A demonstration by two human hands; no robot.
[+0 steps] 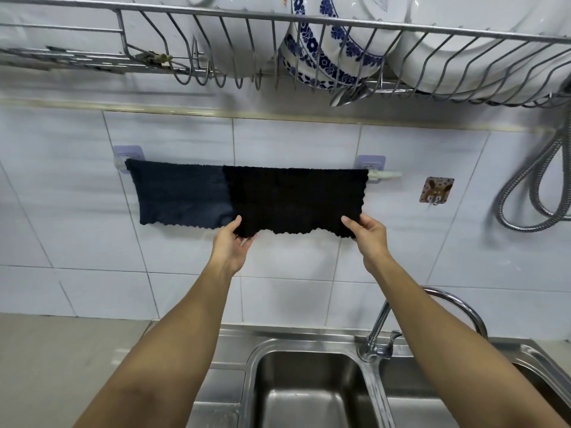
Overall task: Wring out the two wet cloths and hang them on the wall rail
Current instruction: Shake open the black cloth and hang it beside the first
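Two cloths hang side by side over the wall rail on the tiled wall. The dark blue cloth is on the left. The black cloth is on the right and overlaps the blue one's right edge. My left hand pinches the black cloth's lower left corner. At the lower right corner my right hand pinches it too. The rail is mostly hidden under the cloths; only its right end and two lilac brackets show.
A wire dish rack with plates and a blue-patterned bowl hangs overhead. A steel sink and curved tap lie below. A sticker hook and a metal hose are on the wall at right.
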